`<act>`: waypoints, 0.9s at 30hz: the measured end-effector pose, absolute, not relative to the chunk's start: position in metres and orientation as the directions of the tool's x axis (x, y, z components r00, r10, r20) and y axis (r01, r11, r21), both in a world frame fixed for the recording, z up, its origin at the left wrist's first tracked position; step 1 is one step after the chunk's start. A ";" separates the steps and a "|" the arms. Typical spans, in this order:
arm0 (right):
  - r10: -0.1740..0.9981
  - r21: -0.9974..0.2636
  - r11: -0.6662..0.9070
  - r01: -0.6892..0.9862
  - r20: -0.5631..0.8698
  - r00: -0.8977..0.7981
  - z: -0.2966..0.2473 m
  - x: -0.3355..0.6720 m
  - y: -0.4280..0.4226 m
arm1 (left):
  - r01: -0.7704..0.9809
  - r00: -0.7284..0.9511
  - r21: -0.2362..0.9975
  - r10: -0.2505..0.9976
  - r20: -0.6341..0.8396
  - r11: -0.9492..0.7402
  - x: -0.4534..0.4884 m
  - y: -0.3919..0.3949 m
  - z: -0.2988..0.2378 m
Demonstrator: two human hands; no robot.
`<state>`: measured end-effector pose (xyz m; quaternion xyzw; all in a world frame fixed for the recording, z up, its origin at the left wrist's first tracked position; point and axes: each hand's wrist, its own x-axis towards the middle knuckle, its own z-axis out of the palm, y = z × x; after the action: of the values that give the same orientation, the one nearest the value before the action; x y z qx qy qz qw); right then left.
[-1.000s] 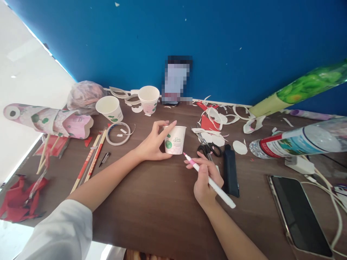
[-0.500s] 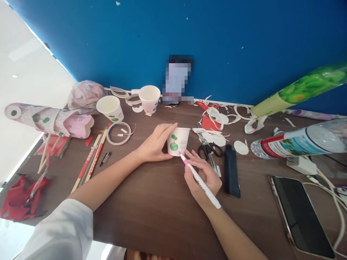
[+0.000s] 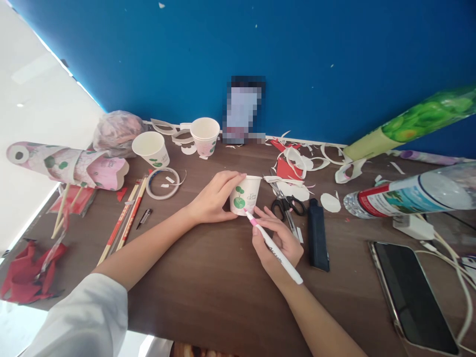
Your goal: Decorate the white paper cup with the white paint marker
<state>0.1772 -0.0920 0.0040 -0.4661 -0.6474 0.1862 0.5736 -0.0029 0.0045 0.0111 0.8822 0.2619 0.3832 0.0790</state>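
Note:
A white paper cup [image 3: 247,194] with a green leaf print stands upright on the brown table [image 3: 193,277]. My left hand [image 3: 215,196] grips it from the left, thumb low and fingers along the far side. In my right hand [image 3: 278,240] is a white marker pen [image 3: 277,253] with a pink collar, its tip touching the cup's lower front, where some pale pink shows. Just right of the cup lie black-handled scissors [image 3: 288,206], beside a dark pouch [image 3: 318,235].
Two groups of paper cups, a single one [image 3: 150,148] and a stack [image 3: 205,136], stand behind left. A tape roll [image 3: 162,183] and chopsticks [image 3: 124,218] lie left. Paper scraps [image 3: 293,188], a water bottle [image 3: 401,196] and a phone [image 3: 412,297] are on the right.
The marker tip has shifted slightly left along the cup's lower front, and my right hand moved a little with it. My left hand stays on the cup.

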 end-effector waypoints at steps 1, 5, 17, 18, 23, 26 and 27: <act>0.818 -0.777 0.495 0.390 0.568 0.094 0.004 0.177 -0.092 | 0.399 0.567 0.335 0.517 0.641 -0.854 -0.003 0.004 0.011; 0.819 -0.779 0.491 0.389 0.565 0.097 0.003 0.177 -0.091 | 0.403 0.568 0.326 0.513 0.643 -0.855 -0.003 0.005 0.011; 0.824 -0.778 0.463 0.425 0.554 0.118 0.006 0.175 -0.092 | 0.387 0.560 0.329 0.503 0.658 -0.861 -0.002 0.003 0.013; 0.826 -0.781 0.455 0.428 0.550 0.123 0.007 0.174 -0.092 | 0.389 0.562 0.331 0.507 0.654 -0.859 -0.002 0.003 0.013; 0.847 -0.801 0.398 0.448 0.508 0.155 0.009 0.172 -0.094 | 0.400 0.572 0.337 0.519 0.635 -0.852 -0.002 0.003 0.013; 0.848 -0.810 0.381 0.447 0.498 0.181 0.008 0.172 -0.094 | 0.400 0.578 0.340 0.523 0.627 -0.851 -0.002 0.003 0.012; 0.845 -0.810 0.378 0.448 0.499 0.190 0.007 0.172 -0.094 | 0.402 0.579 0.341 0.524 0.625 -0.850 -0.002 0.003 0.012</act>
<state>0.1717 -0.0939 0.0069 -0.5288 -0.6113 0.1770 0.5615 -0.0023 0.0031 0.0122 0.8848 0.2618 0.3770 0.0809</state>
